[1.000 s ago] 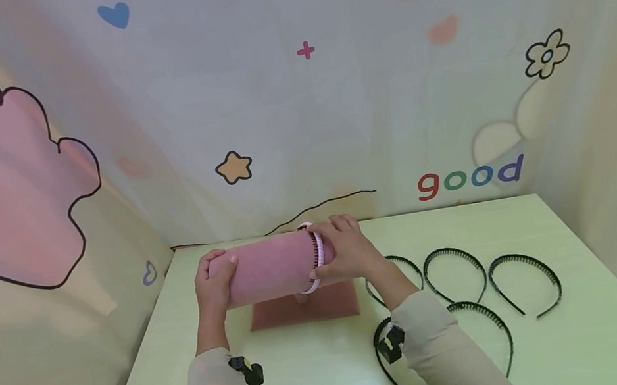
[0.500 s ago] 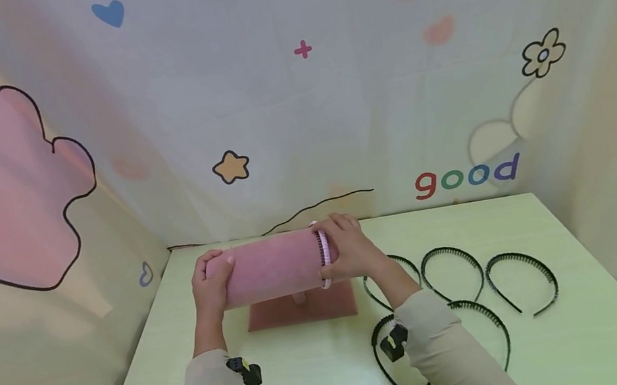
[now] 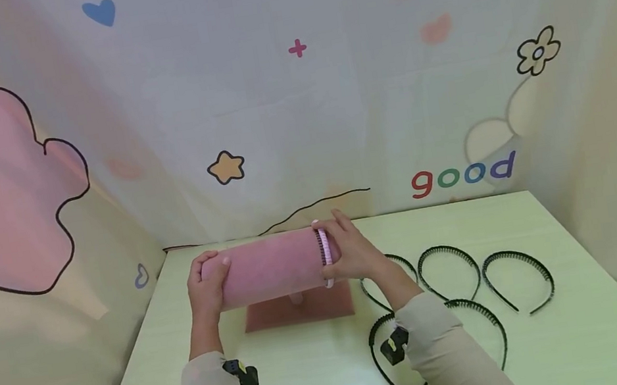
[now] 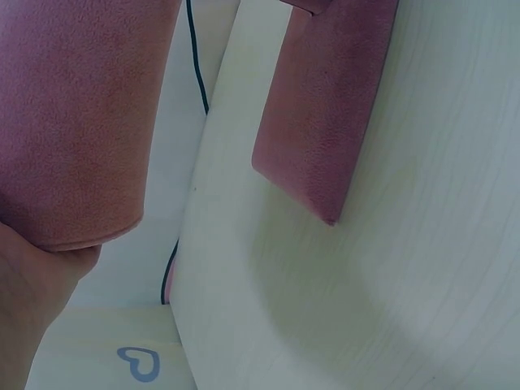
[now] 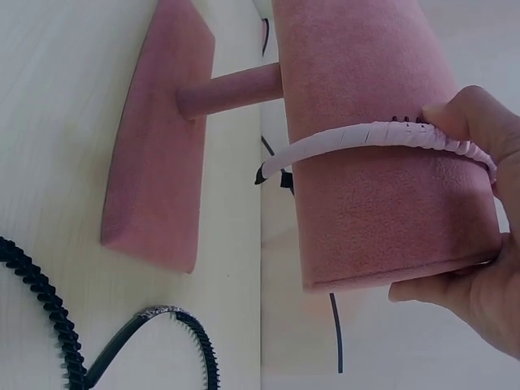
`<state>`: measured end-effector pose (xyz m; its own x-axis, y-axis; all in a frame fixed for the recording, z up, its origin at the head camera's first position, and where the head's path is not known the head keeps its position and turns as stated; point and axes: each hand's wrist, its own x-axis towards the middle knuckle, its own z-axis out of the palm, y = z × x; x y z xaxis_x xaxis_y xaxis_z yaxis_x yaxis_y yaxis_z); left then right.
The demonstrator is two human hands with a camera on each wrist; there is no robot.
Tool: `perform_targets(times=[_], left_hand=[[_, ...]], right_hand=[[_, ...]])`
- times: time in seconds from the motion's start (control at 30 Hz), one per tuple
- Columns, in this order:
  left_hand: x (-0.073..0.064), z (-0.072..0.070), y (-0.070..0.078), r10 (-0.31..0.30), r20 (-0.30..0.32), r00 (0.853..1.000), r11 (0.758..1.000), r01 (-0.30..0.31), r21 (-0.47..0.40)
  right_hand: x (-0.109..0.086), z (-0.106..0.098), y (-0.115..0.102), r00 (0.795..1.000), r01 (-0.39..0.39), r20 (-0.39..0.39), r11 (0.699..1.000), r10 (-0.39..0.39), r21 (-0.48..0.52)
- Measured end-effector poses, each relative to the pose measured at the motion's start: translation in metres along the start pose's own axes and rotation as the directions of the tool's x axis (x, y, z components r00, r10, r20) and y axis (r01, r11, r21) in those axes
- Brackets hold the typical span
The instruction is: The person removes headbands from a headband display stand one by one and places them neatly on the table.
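Observation:
A pink velvet headband stand (image 3: 268, 268) has a horizontal padded cylinder on a short post over a flat rectangular base (image 3: 325, 305). My left hand (image 3: 206, 293) grips the cylinder's left end, its thumb on the near side. Near the right end, a white wrapped headband (image 5: 349, 138) with dark inner teeth curves over the cylinder. My right hand (image 3: 356, 253) holds this headband, thumb on the near side and fingers over the top. In the right wrist view one dark tip of the headband hangs free beside the cylinder, and some fingers lie at the cylinder's end face.
Several black toothed headbands lie on the pale table (image 3: 306, 379) right of the stand, including one at the far right (image 3: 548, 276) and one in the back row (image 3: 445, 247). My right forearm passes over some. A printed curtain (image 3: 269, 92) encloses the table's back and sides.
The white headband has slid right along the cylinder toward its end, with my right hand moving along with it. My left hand keeps its grip on the stand. The head view has shifted slightly.

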<state>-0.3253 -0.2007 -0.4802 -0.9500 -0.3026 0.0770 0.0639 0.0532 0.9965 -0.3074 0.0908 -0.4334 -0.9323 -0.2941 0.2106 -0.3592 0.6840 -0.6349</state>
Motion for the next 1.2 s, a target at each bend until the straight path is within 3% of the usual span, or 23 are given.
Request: perform_targets(times=[0.37, 0.63, 1.03, 1.07, 1.1, 1.13, 1.2], left_hand=[[0.001, 0.003, 0.001, 0.026, 0.004, 1.000, 0.999, -0.026, -0.021], [0.002, 0.002, 0.001, 0.027, 0.009, 1.000, 0.999, -0.027, -0.018], [0.003, -0.002, -0.001, 0.009, 0.004, 1.000, 1.000, -0.009, -0.004], [0.016, -0.005, -0.022, 0.036, 0.001, 0.999, 0.999, -0.036, 0.007], [0.017, -0.006, -0.025, 0.050, 0.023, 0.998, 0.998, -0.050, -0.033], [0.029, -0.008, -0.041, 0.059, 0.031, 0.998, 0.997, -0.058, -0.041], [0.040, -0.010, -0.057, 0.079, 0.034, 0.996, 0.996, -0.077, -0.037]], right_hand=[[-0.004, -0.007, 0.005, 0.999, 0.033, 0.006, 0.999, -0.033, 0.005], [-0.009, -0.008, 0.012, 1.000, 0.002, -0.004, 0.994, -0.002, 0.111], [-0.008, -0.002, 0.023, 0.998, 0.057, 0.029, 0.994, -0.060, 0.096], [-0.007, -0.001, 0.024, 0.998, 0.058, 0.030, 0.994, -0.061, 0.089], [-0.007, -0.001, 0.024, 0.998, 0.057, 0.030, 0.995, -0.060, 0.086], [-0.008, 0.000, 0.025, 0.998, 0.057, 0.028, 0.995, -0.060, 0.087], [-0.008, 0.001, 0.026, 0.997, 0.072, 0.018, 0.994, -0.074, 0.087]])
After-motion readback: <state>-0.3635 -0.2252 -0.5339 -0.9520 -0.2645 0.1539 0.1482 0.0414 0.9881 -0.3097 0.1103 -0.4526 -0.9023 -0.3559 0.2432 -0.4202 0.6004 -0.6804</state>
